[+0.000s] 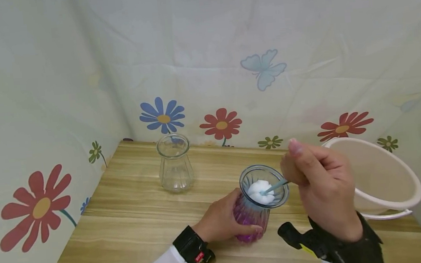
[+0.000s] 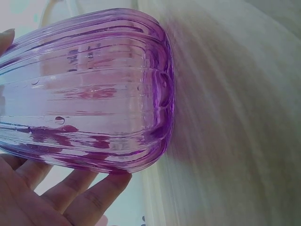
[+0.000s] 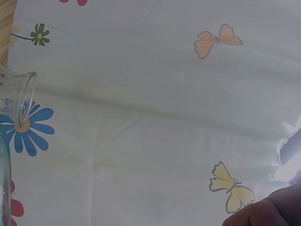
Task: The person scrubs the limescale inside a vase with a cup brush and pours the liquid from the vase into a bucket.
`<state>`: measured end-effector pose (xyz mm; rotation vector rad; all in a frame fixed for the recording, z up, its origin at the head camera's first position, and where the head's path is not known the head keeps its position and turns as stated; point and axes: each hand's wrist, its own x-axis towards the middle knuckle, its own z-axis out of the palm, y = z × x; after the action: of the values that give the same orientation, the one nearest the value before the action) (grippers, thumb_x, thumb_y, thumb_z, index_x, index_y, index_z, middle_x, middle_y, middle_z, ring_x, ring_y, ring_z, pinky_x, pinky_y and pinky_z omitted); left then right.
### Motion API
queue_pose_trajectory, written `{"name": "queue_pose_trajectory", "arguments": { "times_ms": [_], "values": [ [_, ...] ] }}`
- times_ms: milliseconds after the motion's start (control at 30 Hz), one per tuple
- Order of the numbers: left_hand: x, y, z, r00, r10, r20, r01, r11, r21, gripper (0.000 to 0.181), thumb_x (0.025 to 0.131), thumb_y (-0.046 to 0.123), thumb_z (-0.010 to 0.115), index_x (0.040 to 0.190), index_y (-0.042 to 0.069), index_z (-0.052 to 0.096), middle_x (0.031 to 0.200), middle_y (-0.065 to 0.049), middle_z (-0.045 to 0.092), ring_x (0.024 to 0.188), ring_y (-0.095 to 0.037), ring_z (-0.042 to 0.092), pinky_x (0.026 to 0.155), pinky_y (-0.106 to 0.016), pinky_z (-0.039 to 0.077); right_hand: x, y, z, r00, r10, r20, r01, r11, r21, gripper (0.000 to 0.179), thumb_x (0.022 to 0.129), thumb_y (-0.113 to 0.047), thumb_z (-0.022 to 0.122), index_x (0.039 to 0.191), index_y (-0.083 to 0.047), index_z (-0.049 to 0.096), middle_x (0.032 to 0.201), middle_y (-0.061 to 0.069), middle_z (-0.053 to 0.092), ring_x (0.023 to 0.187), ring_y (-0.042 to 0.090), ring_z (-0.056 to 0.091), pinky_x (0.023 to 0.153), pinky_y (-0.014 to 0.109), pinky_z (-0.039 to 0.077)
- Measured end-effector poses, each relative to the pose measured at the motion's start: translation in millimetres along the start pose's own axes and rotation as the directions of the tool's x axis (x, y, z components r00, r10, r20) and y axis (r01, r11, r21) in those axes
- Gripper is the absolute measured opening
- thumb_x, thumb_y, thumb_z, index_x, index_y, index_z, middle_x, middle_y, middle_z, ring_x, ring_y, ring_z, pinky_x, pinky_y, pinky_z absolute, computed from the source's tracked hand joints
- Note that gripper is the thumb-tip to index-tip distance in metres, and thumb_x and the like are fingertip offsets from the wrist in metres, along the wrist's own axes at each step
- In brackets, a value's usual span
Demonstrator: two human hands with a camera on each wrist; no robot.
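Observation:
My left hand point(image 1: 218, 218) grips a ribbed glass vase point(image 1: 253, 216) around its lower body. The glass shades from purple at the base to bluish at the flared rim, and the vase tilts slightly. In the left wrist view its purple base point(image 2: 94, 94) is close to the tabletop, fingers point(image 2: 77, 188) along one side. Above the rim, my right hand point(image 1: 324, 184) holds the thin light-blue handle of a cleaning brush point(image 1: 275, 186). Its soft white head point(image 1: 259, 190) sits inside the vase mouth. Only part of the right hand point(image 3: 273, 212) shows in the right wrist view.
A clear glass vase point(image 1: 176, 170) stands upright at the back left of the wooden table point(image 1: 127, 214). To the right is a pale bucket point(image 1: 387, 174) with its handle lowered. A flower-print curtain point(image 1: 204, 65) encloses the table behind and at the sides.

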<state>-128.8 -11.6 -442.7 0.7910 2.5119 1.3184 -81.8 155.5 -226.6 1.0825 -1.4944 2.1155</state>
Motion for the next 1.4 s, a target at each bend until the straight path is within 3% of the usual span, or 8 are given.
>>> {"name": "queue_pose_trajectory", "arguments": {
  "times_ms": [133,367,533,800,1000,1200,1400],
  "values": [
    [-0.1,-0.2,1.2,1.000,0.004,-0.002,-0.004,1.000,-0.002,0.095,0.074,0.071,0.081,0.152,0.041,0.036,0.138,0.012,0.063,0.124,-0.008,0.061,0.106,-0.037,0.053,0.2,-5,-2,1.000,0.001,-0.013,-0.001,1.000,0.009,0.045,0.105,0.014,0.027,0.063,-0.004,0.028,0.061,0.001,0.021,0.052,0.012,0.020,0.049,0.028,0.014],
    [1.6,-2.3,4.0,0.999,0.032,-0.018,-0.031,0.999,0.025,0.094,0.073,0.073,0.081,0.150,0.042,0.038,0.136,0.012,0.063,0.124,-0.008,0.062,0.105,-0.037,0.052,-2.0,-14,-9,0.995,-0.094,0.033,0.087,0.982,0.165,0.044,0.104,0.014,0.023,0.065,-0.006,0.022,0.063,0.001,0.019,0.058,0.010,0.020,0.054,0.025,0.015],
    [1.7,-2.5,4.4,1.000,0.021,-0.021,-0.020,0.999,0.035,0.092,0.072,0.073,0.082,0.148,0.042,0.040,0.133,0.013,0.064,0.122,-0.008,0.062,0.104,-0.036,0.053,-3.7,-19,-13,0.989,-0.135,0.063,0.120,0.971,0.206,0.043,0.103,0.013,0.024,0.065,-0.005,0.021,0.064,0.001,0.019,0.060,0.009,0.019,0.055,0.024,0.015],
    [0.5,-3.3,4.2,1.000,0.020,-0.024,-0.019,1.000,0.025,0.094,0.072,0.070,0.083,0.149,0.041,0.039,0.136,0.012,0.064,0.124,-0.010,0.062,0.104,-0.038,0.053,-6.3,-29,-21,0.962,-0.269,0.040,0.250,0.933,0.260,0.038,0.099,0.014,0.024,0.062,0.002,0.026,0.061,0.002,0.019,0.063,0.013,0.024,0.058,0.024,0.019],
    [-0.7,-3.2,3.8,1.000,0.010,-0.014,-0.010,1.000,0.022,0.095,0.072,0.070,0.083,0.150,0.041,0.038,0.137,0.011,0.063,0.124,-0.009,0.062,0.105,-0.037,0.052,-19.5,-38,-34,0.971,-0.237,0.008,0.222,0.920,0.322,0.040,0.100,0.009,0.019,0.065,-0.008,0.013,0.064,0.000,0.015,0.064,0.012,0.019,0.062,0.026,0.017],
    [0.2,-4.8,4.9,1.000,0.003,-0.002,-0.003,1.000,0.004,0.096,0.073,0.073,0.081,0.151,0.043,0.034,0.139,0.013,0.062,0.126,-0.009,0.061,0.107,-0.039,0.052,-28.1,-43,-47,0.978,-0.207,0.006,0.185,0.887,0.424,0.041,0.102,0.001,0.021,0.064,-0.010,0.013,0.066,-0.002,0.014,0.065,0.011,0.016,0.065,0.027,0.017],
    [0.5,-4.1,3.7,1.000,-0.004,0.000,0.004,1.000,0.001,0.094,0.072,0.073,0.081,0.149,0.043,0.036,0.136,0.013,0.062,0.123,-0.008,0.061,0.105,-0.038,0.053,-33.6,-49,-57,0.986,-0.150,-0.067,0.164,0.858,0.488,0.042,0.105,-0.008,0.023,0.065,-0.013,0.015,0.064,-0.004,0.016,0.062,0.012,0.018,0.064,0.027,0.018]
  ]
}}
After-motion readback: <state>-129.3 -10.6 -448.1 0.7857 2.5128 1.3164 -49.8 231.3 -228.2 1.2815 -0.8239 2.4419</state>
